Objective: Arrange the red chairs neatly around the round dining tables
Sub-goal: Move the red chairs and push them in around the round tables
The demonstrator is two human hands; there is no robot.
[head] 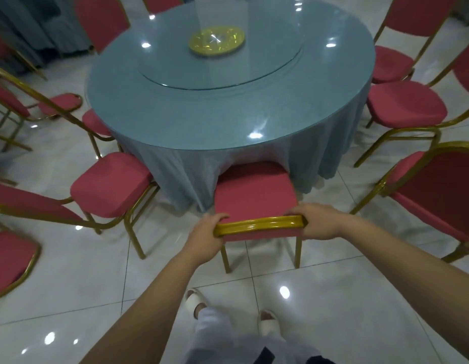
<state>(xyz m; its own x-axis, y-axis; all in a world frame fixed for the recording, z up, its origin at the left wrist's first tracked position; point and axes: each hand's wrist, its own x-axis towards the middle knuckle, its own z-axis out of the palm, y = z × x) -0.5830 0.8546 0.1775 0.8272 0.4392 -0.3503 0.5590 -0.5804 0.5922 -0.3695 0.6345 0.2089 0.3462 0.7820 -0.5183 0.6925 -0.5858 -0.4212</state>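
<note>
Head view: red cushioned chair with glossy gold metal frame (254,190), seat front tucked against the blue cloth (191,169) of the round glass-covered tabletop (228,114); top rail gripped at both ends by left hand (205,237) and right hand (320,222).

A glossy white tiled floor (333,298) is crossed by thin grey grout lines and dotted with bright spots of reflected light. On it a round table (181,114) is set, draped down to the tiles in a pale blue cloth (175,174). A round glass turntable (175,69) is laid on the shiny tabletop, with a yellow disc (217,41) at its middle. Red-cushioned chairs with gold metal frames (110,185) are stood on the tiles around the table. The nearest chair (254,193) is placed with its seat front touching the hanging cloth. Two white slippers (192,298) are planted on the floor behind it.
</note>
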